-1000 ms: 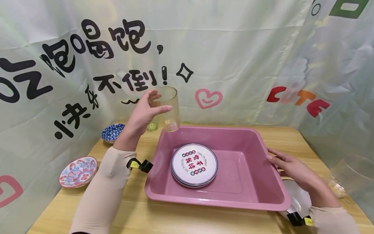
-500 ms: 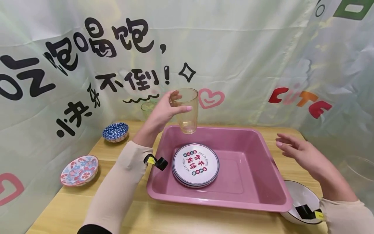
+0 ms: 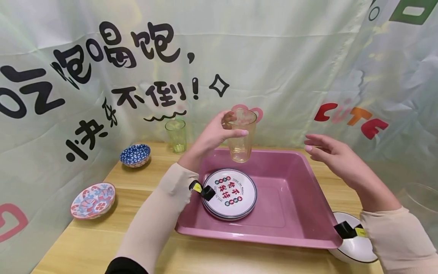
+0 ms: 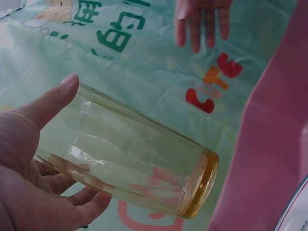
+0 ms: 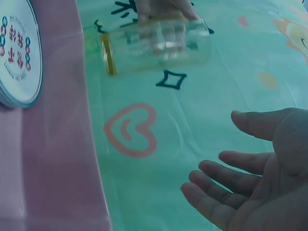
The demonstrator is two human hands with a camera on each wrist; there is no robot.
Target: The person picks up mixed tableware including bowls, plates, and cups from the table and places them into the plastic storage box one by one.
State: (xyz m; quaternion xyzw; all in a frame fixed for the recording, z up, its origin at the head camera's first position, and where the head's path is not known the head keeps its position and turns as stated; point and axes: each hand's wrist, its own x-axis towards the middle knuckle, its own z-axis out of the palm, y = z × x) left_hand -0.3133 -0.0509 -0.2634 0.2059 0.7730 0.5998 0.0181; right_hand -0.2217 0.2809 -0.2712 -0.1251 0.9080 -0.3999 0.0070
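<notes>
My left hand (image 3: 217,133) grips a clear yellowish drinking glass (image 3: 240,142) near its rim, thumb on one side and fingers on the other. The glass is upright above the back edge of a pink plastic basin (image 3: 267,236). In the left wrist view the thumb and curled fingers lie around the glass (image 4: 130,149). My right hand (image 3: 332,154) hovers above the basin's right back corner, holding nothing, its fingers loosely extended; the right wrist view shows its open palm (image 5: 269,178). Inside the basin, on its left, lies a stack of white printed plates (image 3: 229,194).
A green glass (image 3: 176,137) stands at the back left. Nearer the left edge are a blue patterned bowl (image 3: 135,155) and a red-blue patterned dish (image 3: 93,200). Right of the basin sit a white bowl (image 3: 357,247) and a clear vessel (image 3: 422,196). A printed cloth (image 3: 280,76) hangs behind.
The left hand has carried the yellowish glass rightward over the basin's back edge, uncovering the green glass. The right hand has let go of the basin's right rim and risen, then shifted left.
</notes>
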